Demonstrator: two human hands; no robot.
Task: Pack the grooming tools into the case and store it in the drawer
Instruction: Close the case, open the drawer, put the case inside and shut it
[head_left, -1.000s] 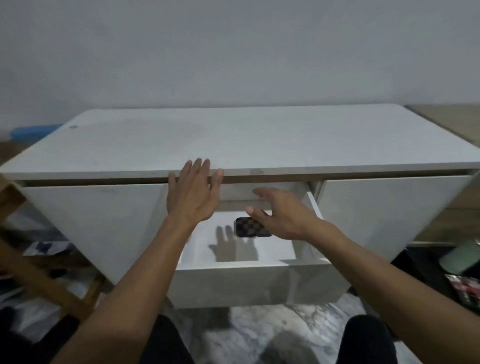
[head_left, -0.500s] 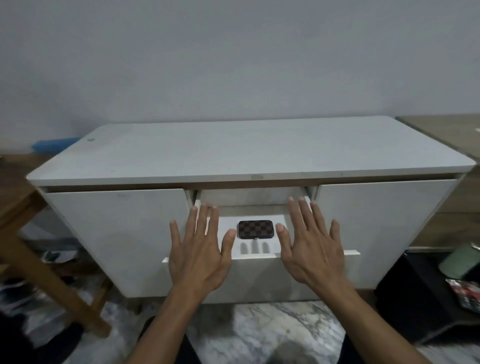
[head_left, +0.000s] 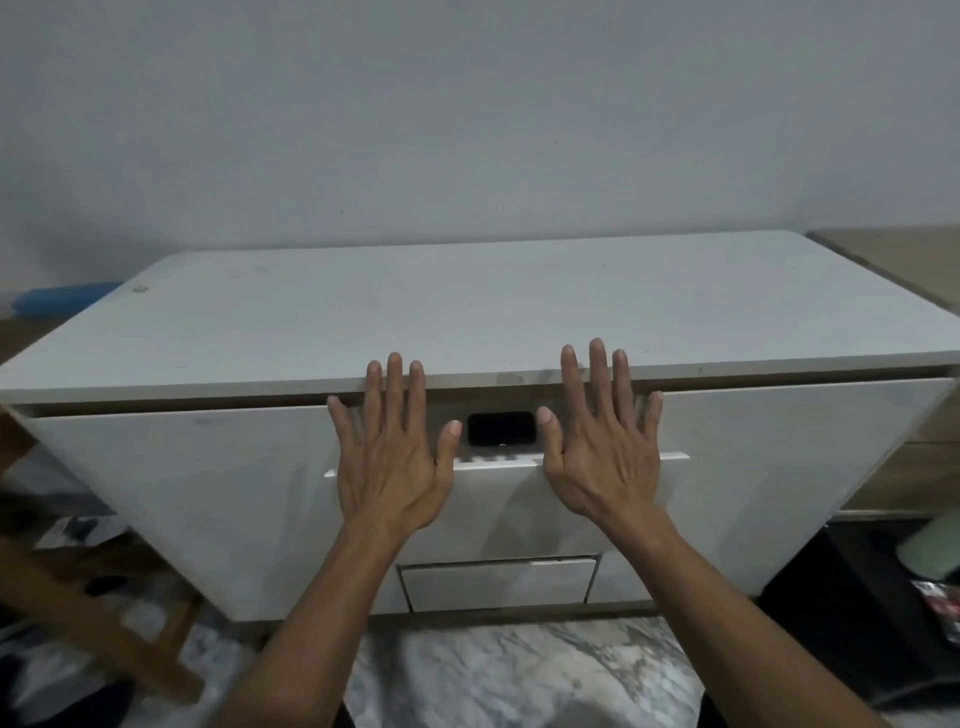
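A low white cabinet (head_left: 208, 493) stands against a plain grey wall (head_left: 467, 130), its flat white tabletop (head_left: 467, 312) bare but for a small mark near the far left corner. To the left, slanted brown wooden legs (head_left: 104, 639) of some other furniture cross the pale marbled floor (head_left: 519, 670), and a blue object (head_left: 57, 299) peeks out behind the cabinet's left end. On the right sit a wooden surface (head_left: 904, 254) and, lower down, a pale green rounded thing (head_left: 932, 540) that I cannot identify.

The small dark rectangular case (head_left: 501, 428) lies flat inside the white upper middle drawer (head_left: 498, 499), its long axis running left to right, parallel to the drawer front. Only a narrow slice of the drawer's interior shows under the tabletop's edge, and the case sits in shadow there, framed between the two thumbs. Nothing else shows in that gap. Below it, a second, shorter white drawer (head_left: 498, 582) sits slightly out of line with its frame.

The left hand (head_left: 389, 462) and right hand (head_left: 602, 452) are well apart, both spread flat with fingers splayed, palms laid against the upper drawer's front and fingertips reaching up over its top edge. Neither grasps anything.
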